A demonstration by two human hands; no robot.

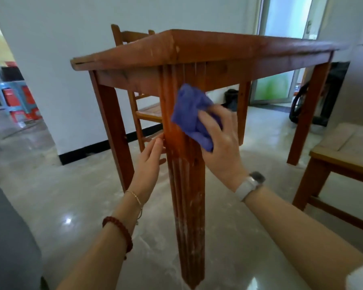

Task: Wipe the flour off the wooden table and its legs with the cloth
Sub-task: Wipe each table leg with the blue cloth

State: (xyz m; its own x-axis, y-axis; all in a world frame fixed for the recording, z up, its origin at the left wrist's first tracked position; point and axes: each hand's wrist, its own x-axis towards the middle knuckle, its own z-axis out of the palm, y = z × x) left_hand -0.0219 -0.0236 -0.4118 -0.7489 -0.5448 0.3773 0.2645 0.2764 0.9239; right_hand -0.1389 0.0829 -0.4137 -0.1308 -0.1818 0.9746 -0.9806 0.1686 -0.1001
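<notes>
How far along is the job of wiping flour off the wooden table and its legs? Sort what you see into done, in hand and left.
Done: the upper part of the near leg looks mostly clean. In hand: the right hand presses the purple cloth against that leg while the left hand touches its other side. Left: white flour on the leg's lower part and streaks on the tabletop edge; the other legs are too far to judge.

1 head-worn view looked forward and down from low, close to the near table leg point(184, 185), with the tabletop edge point(218, 49) above and floor point(82, 195) beyond.
</notes>
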